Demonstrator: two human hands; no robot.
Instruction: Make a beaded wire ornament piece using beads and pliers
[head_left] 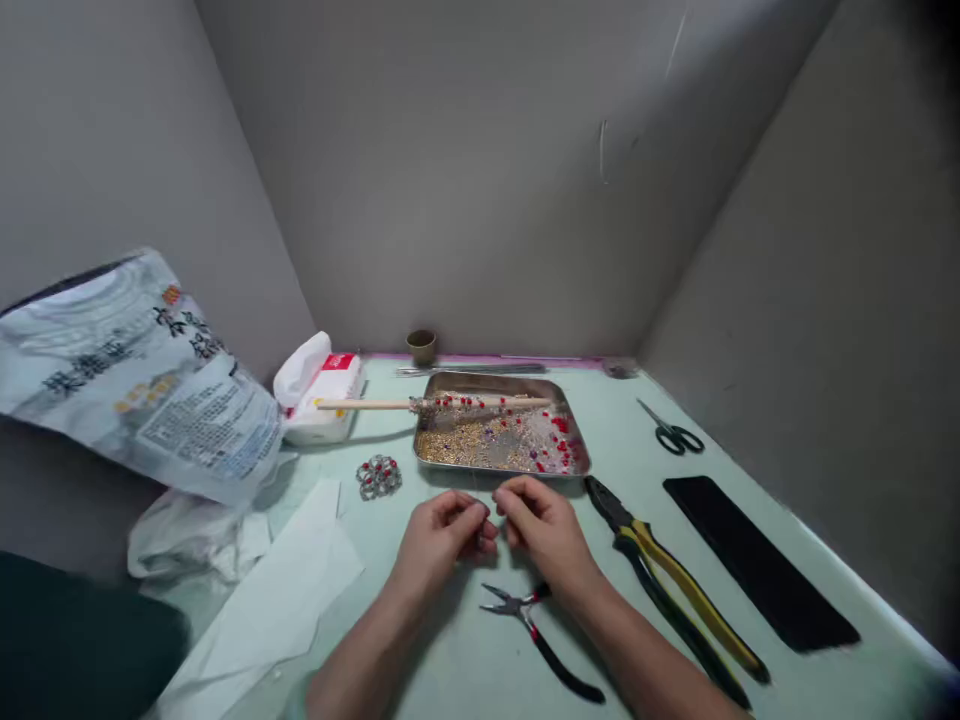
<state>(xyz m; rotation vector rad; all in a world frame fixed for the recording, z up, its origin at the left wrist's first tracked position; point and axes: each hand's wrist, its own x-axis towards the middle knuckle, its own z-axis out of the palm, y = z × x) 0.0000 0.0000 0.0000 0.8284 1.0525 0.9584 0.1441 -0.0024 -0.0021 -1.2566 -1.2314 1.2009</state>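
Observation:
My left hand (442, 535) and my right hand (544, 525) meet in front of a metal tray (574, 440) of gold, clear and red beads. Both hands have their fingers pinched together around something tiny that I cannot make out. Small red-handled pliers (536, 630) lie on the table under my right wrist. A finished silver and red bead cluster (378, 476) sits left of the tray. A wooden stick (367, 404) wrapped with beads rests across the tray's far edge.
Large yellow-and-black pliers (679, 585) lie to the right, beside a black strip (757, 560) and scissors (673, 432). At left are a printed bag (142, 380), white paper sheets (277, 590) and a white box (319, 395). A small cup (421, 345) stands at the back wall.

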